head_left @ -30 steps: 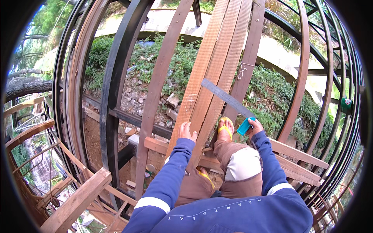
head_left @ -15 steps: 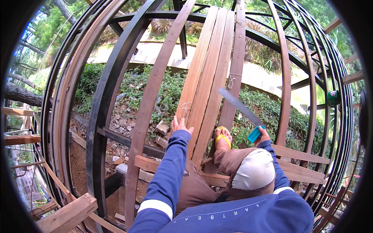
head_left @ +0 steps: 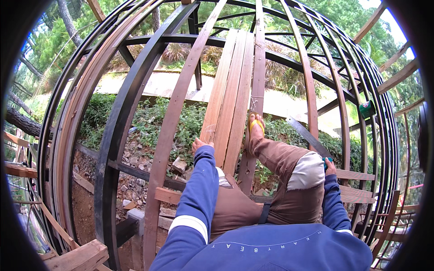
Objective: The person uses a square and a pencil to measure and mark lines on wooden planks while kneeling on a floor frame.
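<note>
My left hand (head_left: pixel 202 144) is at the left edge of a reddish grooved wooden board (head_left: pixel 219 92), its fingers curled over the edge. This board lies lengthwise against other grooved planks (head_left: pixel 235 97), spanning the gap between dark beams. Pale marks show on the board just ahead of the hand. Out to the right, my right hand (head_left: pixel 331 168) is closed around the teal handle of a handsaw (head_left: pixel 308 135). The saw's grey blade points forward and left, apart from the boards. My raised knee hides part of the handle.
My foot in a yellow flip-flop (head_left: pixel 257 128) stands on a brown beam (head_left: pixel 258 81) right of the planks. Open gaps between beams drop to rubble (head_left: pixel 131 171) and plants. A green can (head_left: pixel 367 109) sits among the right-hand beams. A cut timber end (head_left: pixel 83 255) juts in at lower left.
My foot has stepped forward along the beam. The saw has swung right, away from the planks. My left hand has gone from lying spread on the board to curling at its left edge.
</note>
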A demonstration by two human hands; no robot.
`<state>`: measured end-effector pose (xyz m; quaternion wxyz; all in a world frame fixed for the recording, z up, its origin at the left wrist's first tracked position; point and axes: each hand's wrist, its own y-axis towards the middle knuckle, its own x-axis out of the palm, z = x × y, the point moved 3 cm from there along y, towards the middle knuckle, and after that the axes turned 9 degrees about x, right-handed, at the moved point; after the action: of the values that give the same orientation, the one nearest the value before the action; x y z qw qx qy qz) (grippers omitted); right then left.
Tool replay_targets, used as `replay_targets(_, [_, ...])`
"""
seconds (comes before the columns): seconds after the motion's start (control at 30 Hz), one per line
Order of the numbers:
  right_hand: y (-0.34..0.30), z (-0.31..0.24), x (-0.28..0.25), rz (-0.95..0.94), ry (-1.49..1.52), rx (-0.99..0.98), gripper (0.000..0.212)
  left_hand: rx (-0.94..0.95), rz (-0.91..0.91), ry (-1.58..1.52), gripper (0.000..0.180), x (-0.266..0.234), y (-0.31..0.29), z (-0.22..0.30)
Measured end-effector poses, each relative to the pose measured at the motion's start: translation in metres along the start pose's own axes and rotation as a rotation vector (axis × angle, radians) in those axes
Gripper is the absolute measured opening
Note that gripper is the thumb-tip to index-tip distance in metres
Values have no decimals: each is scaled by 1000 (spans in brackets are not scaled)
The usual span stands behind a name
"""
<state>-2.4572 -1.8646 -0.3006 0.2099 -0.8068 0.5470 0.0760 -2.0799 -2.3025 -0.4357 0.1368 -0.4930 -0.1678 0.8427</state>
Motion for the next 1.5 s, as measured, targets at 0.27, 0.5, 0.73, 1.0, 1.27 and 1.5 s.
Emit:
replay_targets(0.27, [116, -39, 112, -53, 482, 233, 19, 317, 64, -59, 90, 19, 53, 37])
replay_targets(0.5, [204, -63, 232, -90, 607, 504, 20, 288, -10, -107, 89, 26, 63, 53])
replay_targets(0.73, [200, -118, 190, -113, 559, 781, 20, 213, -204, 272, 74, -13, 42, 112])
replay_targets(1.0, [183, -200, 151, -115, 465, 965, 25, 64, -830, -187, 45, -53, 27, 252])
replay_targets(1.27, [194, -229, 210, -331, 441, 953, 26, 234, -711, -332, 31, -149, 102, 393])
replay_targets(1.5, [232, -196, 331, -428, 278, 906, 28, -169, -697, -294, 33, -76, 197, 245])
